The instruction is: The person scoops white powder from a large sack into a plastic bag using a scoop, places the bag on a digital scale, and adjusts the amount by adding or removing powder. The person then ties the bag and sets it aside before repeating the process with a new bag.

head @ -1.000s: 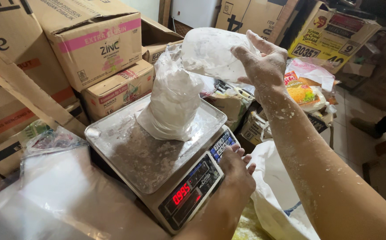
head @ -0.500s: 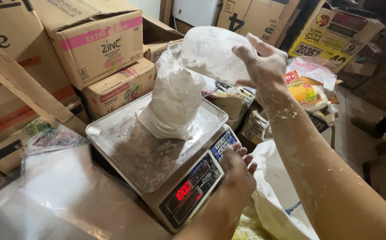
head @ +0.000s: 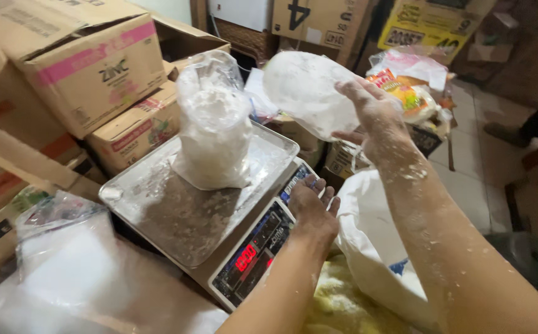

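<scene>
Flour bag (head: 214, 127) upright on scale pan (head: 157, 204), white, dusty.

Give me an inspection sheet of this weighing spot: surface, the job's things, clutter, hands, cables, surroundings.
Surface: metal pan of the digital scale, dusted with white powder.
Job's things: clear plastic bag of white powder standing upright on the pan; powder-coated scoop-like container held above and to the right of it; red display lit on the scale front.
Clutter: loose clear plastic bags at lower left; large white sack open beside the scale.
Hands: left hand rests on the scale's keypad, holding nothing; right hand, floury, grips the container.
Cables: nothing seen.
Surroundings: stacked cardboard boxes behind; snack packets to the right; tiled floor.
</scene>
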